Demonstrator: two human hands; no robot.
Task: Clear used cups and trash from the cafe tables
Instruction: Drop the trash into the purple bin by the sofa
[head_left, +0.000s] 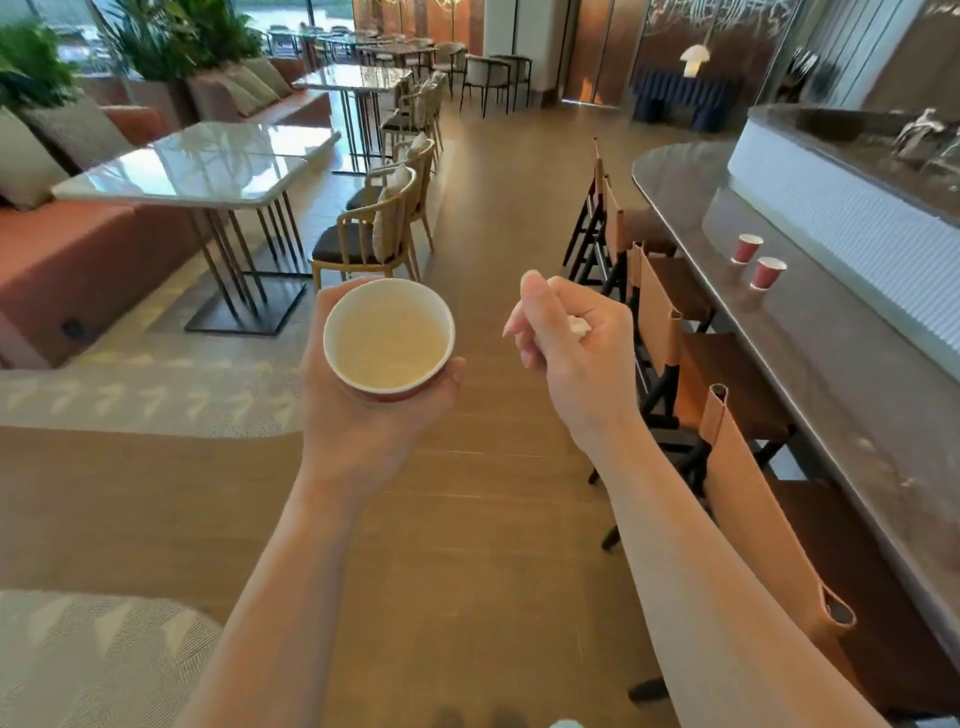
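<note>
- Head view: the left grip (358, 415) is clamped round a paper cup (388, 338), red outside and pale inside, held upright at the centre of the frame with its mouth towards the camera
- The cup's interior looks dry; whether any residue remains cannot be told
- The right grip (571, 358), at 3 o'clock of the held cup and apart from it, is closed on a small white scrap (579, 326), probably crumpled paper; most of it is hidden by the fingers
- Two red cups (747, 248) (768, 272) stand upright on the dark bench (779, 374) at 2 o'clock of the right grip, near each other, not touching, and well apart from both hands
- A row of tan-backed chairs (657, 317) stands between the person and the bench edge
- A pale-topped bench (182, 176) stands at 10 o'clock beside a sofa seat
- Step in hand, as judged: carrying collected items over the wooden floor, with the two bench cups not yet collected
- Next move, as judged: both grips are occupied, so drop the scrap into the held cup to free the right grip, then reach over the chair backs towards 2 o'clock and nest the cups
</note>
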